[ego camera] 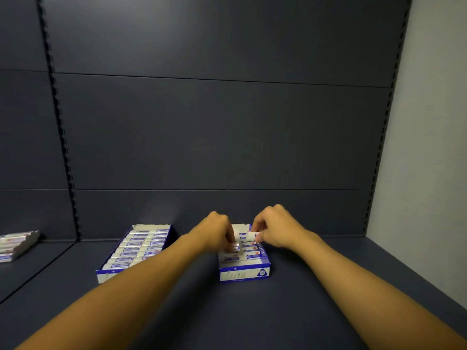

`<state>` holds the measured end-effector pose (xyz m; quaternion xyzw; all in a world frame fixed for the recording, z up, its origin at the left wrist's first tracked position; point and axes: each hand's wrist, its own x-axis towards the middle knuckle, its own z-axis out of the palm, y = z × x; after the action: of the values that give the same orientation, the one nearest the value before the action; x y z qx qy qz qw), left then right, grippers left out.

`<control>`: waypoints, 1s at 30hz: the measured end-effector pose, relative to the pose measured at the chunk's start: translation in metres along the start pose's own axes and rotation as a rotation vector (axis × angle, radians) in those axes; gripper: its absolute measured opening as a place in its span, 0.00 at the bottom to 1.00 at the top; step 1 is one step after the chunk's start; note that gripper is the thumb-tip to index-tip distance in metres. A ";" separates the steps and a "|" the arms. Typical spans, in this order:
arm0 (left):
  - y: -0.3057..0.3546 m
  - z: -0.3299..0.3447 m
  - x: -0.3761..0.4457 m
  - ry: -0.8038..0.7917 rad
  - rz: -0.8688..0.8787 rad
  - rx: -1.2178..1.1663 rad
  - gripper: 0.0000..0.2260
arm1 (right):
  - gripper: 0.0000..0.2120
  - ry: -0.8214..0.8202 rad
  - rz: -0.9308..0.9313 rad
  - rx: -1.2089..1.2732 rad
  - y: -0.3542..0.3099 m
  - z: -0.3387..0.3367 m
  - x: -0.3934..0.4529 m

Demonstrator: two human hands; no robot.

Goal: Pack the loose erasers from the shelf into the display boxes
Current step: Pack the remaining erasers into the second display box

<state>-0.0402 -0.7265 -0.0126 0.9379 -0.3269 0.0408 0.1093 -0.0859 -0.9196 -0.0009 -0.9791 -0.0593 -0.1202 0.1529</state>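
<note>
Two blue-and-white display boxes stand on the dark shelf. The left display box point(108, 274) is filled with two rows of wrapped erasers. The right display box point(243, 274) holds several erasers, and both my hands are over it. My left hand point(214, 231) reaches down into its left row, fingers curled on an eraser point(233, 247) there. My right hand point(275, 227) pinches a white eraser point(250, 234) above the box's right row.
A third pack of erasers point(17, 242) lies on the neighbouring shelf at the far left. The dark back panel point(227, 147) rises behind the boxes, and a pale wall point(429, 147) closes the right side. Slotted uprights run up at both sides.
</note>
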 end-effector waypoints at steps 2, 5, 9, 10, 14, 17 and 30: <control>0.001 0.005 0.000 -0.034 0.000 0.017 0.12 | 0.11 -0.006 -0.001 0.004 0.005 0.001 0.000; 0.005 0.013 0.000 -0.046 -0.004 0.031 0.12 | 0.10 -0.010 0.009 0.020 0.011 0.002 0.001; 0.009 0.019 0.001 -0.043 -0.012 0.044 0.12 | 0.11 -0.021 0.000 0.034 0.013 0.005 0.001; 0.009 0.020 0.001 -0.045 -0.011 0.047 0.12 | 0.11 -0.020 -0.003 0.036 0.013 0.006 0.001; 0.011 0.024 0.001 -0.043 -0.012 0.048 0.12 | 0.11 -0.022 -0.010 0.048 0.012 0.009 0.002; 0.011 0.027 -0.001 -0.024 -0.032 0.040 0.11 | 0.11 -0.025 -0.018 0.059 0.012 0.011 0.002; 0.013 0.033 -0.007 0.014 -0.122 0.133 0.12 | 0.10 -0.044 -0.045 0.055 0.004 0.017 0.000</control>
<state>-0.0530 -0.7397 -0.0435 0.9609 -0.2649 0.0625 0.0512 -0.0819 -0.9180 -0.0177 -0.9754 -0.0878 -0.1003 0.1756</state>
